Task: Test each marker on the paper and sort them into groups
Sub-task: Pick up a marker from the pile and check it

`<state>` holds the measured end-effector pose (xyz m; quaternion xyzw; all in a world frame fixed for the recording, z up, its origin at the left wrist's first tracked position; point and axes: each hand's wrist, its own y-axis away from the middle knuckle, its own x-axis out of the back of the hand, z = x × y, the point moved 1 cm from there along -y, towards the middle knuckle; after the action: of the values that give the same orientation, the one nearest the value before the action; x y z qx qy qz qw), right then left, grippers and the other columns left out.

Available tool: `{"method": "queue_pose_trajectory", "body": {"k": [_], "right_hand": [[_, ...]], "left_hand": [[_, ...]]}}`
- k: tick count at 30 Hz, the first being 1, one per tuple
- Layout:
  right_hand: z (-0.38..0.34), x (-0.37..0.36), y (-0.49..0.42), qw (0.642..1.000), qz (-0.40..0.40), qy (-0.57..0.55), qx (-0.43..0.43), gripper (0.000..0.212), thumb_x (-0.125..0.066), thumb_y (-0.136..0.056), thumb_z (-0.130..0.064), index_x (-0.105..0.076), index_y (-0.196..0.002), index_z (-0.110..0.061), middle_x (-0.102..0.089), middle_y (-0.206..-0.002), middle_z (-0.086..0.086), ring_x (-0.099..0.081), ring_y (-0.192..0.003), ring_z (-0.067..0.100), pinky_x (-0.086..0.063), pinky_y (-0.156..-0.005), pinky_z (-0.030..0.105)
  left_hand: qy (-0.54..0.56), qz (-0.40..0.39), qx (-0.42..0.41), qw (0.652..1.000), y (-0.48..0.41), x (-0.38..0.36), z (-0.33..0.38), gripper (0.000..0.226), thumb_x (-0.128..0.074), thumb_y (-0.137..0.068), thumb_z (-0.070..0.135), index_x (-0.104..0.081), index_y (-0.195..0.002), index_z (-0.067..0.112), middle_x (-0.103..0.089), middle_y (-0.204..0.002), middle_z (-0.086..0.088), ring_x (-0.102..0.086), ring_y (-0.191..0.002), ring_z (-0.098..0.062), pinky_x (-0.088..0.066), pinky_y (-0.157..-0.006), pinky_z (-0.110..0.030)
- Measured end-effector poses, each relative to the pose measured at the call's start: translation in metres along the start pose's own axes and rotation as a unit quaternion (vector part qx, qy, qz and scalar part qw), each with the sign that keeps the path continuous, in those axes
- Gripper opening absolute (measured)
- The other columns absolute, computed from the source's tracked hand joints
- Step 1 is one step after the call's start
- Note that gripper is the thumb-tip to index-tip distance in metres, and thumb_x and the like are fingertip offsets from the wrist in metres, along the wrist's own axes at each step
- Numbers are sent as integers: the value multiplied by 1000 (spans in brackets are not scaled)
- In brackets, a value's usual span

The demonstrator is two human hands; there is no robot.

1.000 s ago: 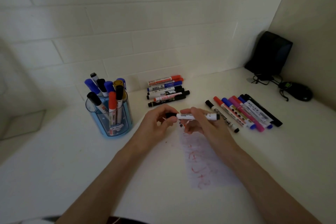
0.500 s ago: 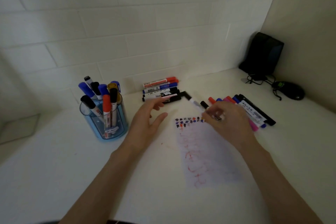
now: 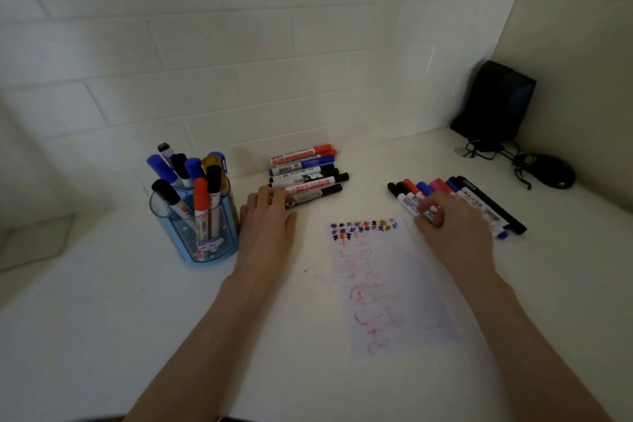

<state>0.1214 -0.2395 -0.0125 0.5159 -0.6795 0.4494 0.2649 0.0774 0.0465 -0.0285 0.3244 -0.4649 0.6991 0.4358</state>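
White bench (image 3: 102,336) in a tiled wall (image 3: 239,62) corner, side wall closing the right. Bare bench lies in front of the cup and left of the paper. Paper (image 3: 394,284) lies flat, scribbled, between the hands. Blue cup (image 3: 178,240) of markers stands just beside left hand (image 3: 267,226). Black box (image 3: 496,103) fills the far corner, mouse (image 3: 548,169) beside it. Left hand is flat, fingers straight, tips touching the back row (image 3: 305,175). Right hand (image 3: 452,229) curls its fingers on a marker (image 3: 407,200) at the left end of the right row (image 3: 476,197).
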Motion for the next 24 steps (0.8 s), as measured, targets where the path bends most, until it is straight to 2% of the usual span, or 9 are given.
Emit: {"method": "queue_pose_trajectory", "body": {"k": [4, 7, 9, 12, 14, 17, 20, 22, 24], "right_hand": [[-3, -5, 2, 1000, 14, -13, 15, 11, -76, -93, -20, -74, -104, -20, -55, -79, -9, -50, -76, 12, -32, -59, 23], [-10, -6, 2, 997, 36, -46, 50, 14, -75, -94, -24, -74, -107, -17, -66, -89, 0, -58, -79, 17, -43, -65, 28], [-21, -6, 7, 989, 51, -86, 105, 19, -76, -92, -20, -73, -111, -18, -63, -88, -2, -58, -76, 13, -42, -65, 26], [-46, -12, 22, 969, 25, -105, 223, 42, -78, -91, -19, -66, -131, -24, -54, -88, -8, -47, -72, 3, -40, -63, 21], [-58, -18, 28, 956, 24, -86, 278, 49, -79, -91, -24, -63, -137, -24, -52, -85, -9, -46, -72, 5, -42, -61, 21], [-63, -20, 29, 960, 37, -183, 210, 31, -80, -89, -36, -63, -113, -28, -49, -68, -14, -43, -57, 4, -34, -53, 13], [-59, -21, 28, 941, 39, -322, 100, 33, -78, -85, -51, -51, -87, -31, -49, -57, -10, -44, -49, 7, -36, -50, 14], [-58, -21, 31, 939, 37, -332, 78, 37, -77, -84, -58, -59, -73, -28, -54, -53, -10, -46, -46, 6, -37, -52, 16], [-59, -21, 33, 954, 42, -285, 88, 40, -73, -82, -63, -67, -73, -24, -55, -50, -11, -51, -45, 6, -41, -52, 21]], "left_hand": [[33, -11, 33, 999, 1, -1, 0, 34, -58, -99, 35, -52, -129, 18, -49, -128, -5, -46, -114, -24, -43, -99, -40], [46, -13, 38, 998, 1, 2, 2, 19, -57, -100, 30, -54, -117, 22, -58, -117, -3, -50, -104, -21, -46, -92, -38], [91, 13, 21, 996, 1, 6, 5, 7, -56, -101, 26, -55, -107, 23, -64, -105, 1, -54, -93, -17, -49, -84, -36], [204, 40, 14, 978, 4, 11, 16, 3, -59, -100, 29, -57, -100, 30, -65, -92, 16, -59, -84, 1, -45, -72, -10], [284, 16, 0, 959, 7, 10, 25, 3, -60, -99, 29, -62, -102, 30, -68, -89, 19, -62, -83, 4, -43, -69, -6], [396, -21, -12, 918, 10, 7, 34, 10, -62, -98, 27, -68, -106, 27, -68, -92, 18, -66, -72, -8, -49, -68, -13], [472, -28, 1, 881, 10, 5, 37, 10, -64, -98, 19, -72, -104, 21, -71, -96, 9, -67, -67, -15, -52, -66, -19], [505, -21, 16, 863, 10, 5, 37, 11, -65, -97, 14, -73, -103, 18, -73, -93, 5, -70, -70, -16, -51, -60, -18], [517, -16, 26, 856, 9, 7, 36, 12, -67, -95, 13, -74, -104, 18, -74, -91, 6, -73, -73, -14, -52, -58, -20]]}}
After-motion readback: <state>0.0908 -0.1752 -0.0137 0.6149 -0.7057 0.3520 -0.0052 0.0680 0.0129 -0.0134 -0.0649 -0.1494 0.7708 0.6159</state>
